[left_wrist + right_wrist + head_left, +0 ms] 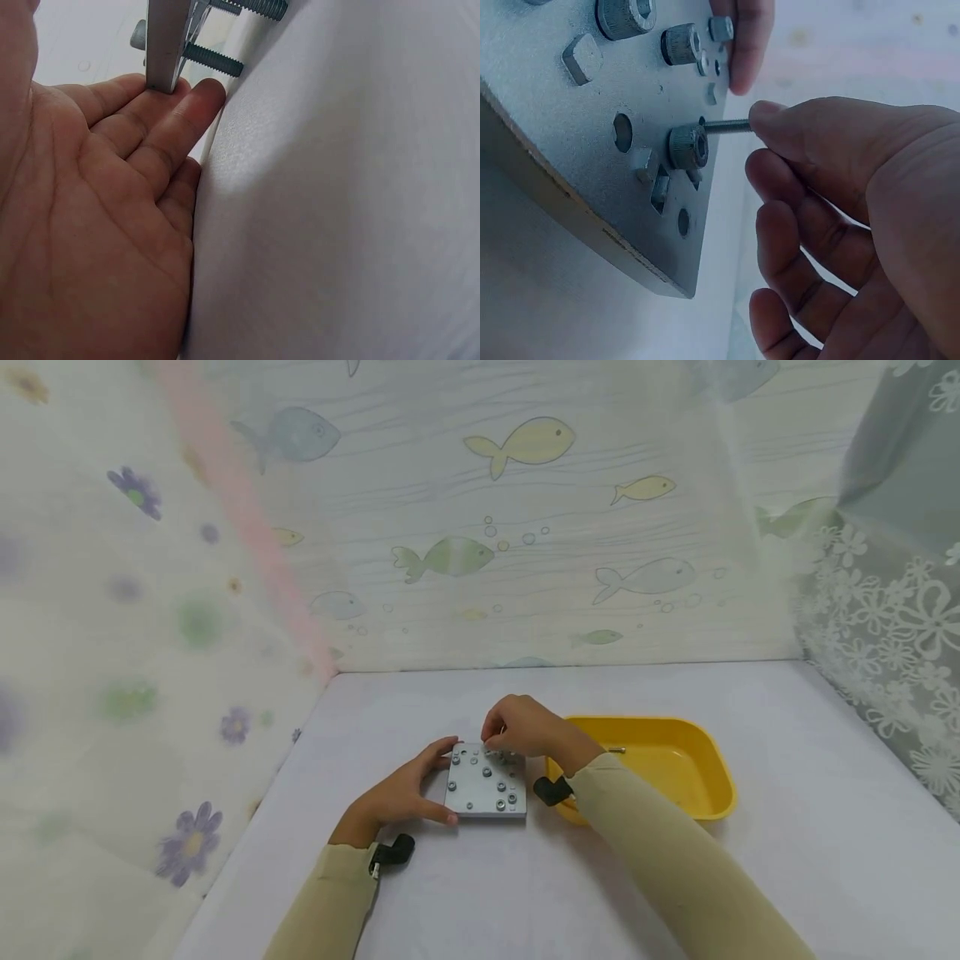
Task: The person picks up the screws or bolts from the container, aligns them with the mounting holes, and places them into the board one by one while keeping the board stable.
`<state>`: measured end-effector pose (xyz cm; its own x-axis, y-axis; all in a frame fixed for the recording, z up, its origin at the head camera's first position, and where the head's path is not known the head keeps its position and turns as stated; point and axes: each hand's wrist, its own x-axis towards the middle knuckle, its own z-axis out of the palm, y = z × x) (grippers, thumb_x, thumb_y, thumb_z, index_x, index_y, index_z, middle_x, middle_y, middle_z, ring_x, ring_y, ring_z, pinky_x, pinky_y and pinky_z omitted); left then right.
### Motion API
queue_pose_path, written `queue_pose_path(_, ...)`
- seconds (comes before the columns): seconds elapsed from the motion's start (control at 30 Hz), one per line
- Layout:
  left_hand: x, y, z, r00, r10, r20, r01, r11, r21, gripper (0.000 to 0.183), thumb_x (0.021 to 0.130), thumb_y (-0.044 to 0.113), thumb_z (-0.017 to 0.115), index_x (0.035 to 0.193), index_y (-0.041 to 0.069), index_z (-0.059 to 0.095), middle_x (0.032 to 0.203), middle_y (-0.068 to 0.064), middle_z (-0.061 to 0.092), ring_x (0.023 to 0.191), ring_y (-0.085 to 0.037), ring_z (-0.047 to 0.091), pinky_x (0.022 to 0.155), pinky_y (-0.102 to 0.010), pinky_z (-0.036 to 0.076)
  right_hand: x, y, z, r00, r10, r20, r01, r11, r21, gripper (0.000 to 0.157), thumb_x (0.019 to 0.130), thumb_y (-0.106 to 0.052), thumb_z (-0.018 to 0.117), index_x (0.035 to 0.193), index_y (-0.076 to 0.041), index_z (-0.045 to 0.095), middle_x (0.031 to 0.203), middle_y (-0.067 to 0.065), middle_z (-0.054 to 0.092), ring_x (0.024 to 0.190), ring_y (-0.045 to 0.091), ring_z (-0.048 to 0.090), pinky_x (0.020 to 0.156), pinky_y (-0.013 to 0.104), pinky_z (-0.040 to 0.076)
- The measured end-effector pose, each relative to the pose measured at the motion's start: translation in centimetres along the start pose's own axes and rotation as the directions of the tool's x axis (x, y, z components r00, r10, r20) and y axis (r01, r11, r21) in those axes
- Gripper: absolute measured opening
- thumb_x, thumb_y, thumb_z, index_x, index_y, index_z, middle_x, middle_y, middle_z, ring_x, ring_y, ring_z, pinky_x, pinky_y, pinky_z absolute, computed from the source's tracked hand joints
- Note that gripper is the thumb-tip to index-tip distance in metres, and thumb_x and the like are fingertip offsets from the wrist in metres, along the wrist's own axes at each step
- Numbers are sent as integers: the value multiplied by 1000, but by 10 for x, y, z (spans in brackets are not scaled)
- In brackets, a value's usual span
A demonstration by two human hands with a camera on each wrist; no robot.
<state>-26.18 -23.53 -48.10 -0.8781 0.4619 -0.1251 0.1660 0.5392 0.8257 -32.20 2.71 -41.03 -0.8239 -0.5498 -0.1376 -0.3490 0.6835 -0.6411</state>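
Observation:
A square silver metal plate (474, 789) carries several socket-head screws (685, 45) and has open holes. In the left wrist view, threaded shanks (214, 60) stick out of its underside above the white cloth. My left hand (401, 789) grips the plate from the left, thumb by the near corner and fingers at the far side. Over the plate's far right part, my right hand (525, 727) pinches a thin screw (727, 126) between thumb and forefinger. This screw's threaded end is at a hole beside a seated socket-head screw; its head is hidden by the fingertips.
Right of the plate stands a yellow tray (720, 768), partly behind the right forearm, with a small screw (617, 750) inside. A white cloth (465, 893) covers the table. Patterned curtains (555, 543) stand at the back and sides.

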Motion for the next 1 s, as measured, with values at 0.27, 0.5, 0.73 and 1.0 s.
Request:
queue_pose_path(0.27,0,2,0,1000,-11,2,11,1000,1,127,64,37,100,165,33,23,160,6,44,153,-19,32,128,-59,8,-1,-2,3,1000,19,8,-19,1000,-4,4,95,-21,76,95,-18,78,90,-4,70,88,18,62,82,29,54)
queue_pose_path(0.5,0,3,0,1000,1,10,-1,1000,-7,127,65,34,100,165,31,23,157,5,47,154,-18,30,128,-59,7,-1,0,6,1000,27,15,-26,999,-38,4,95,-22,77,94,-18,78,91,-5,70,87,17,61,82,29,53)
queue_pose_path(0.73,0,4,0,1000,-4,16,5,1000,-13,127,65,34,100,165,31,22,160,6,45,154,-18,31,128,-59,7,-2,-1,7,999,37,10,-36,999,-35,4,95,-22,76,92,-19,78,89,-5,70,85,17,62,80,29,54)
queue_pose_path(1.0,-1,6,1,1000,-16,9,16,1000,-6,126,65,34,99,165,31,22,160,7,43,153,-18,32,128,-59,8,-2,0,7,999,44,4,-43,998,-52,5,94,-22,77,97,-18,78,89,-5,70,86,17,62,81,29,54)
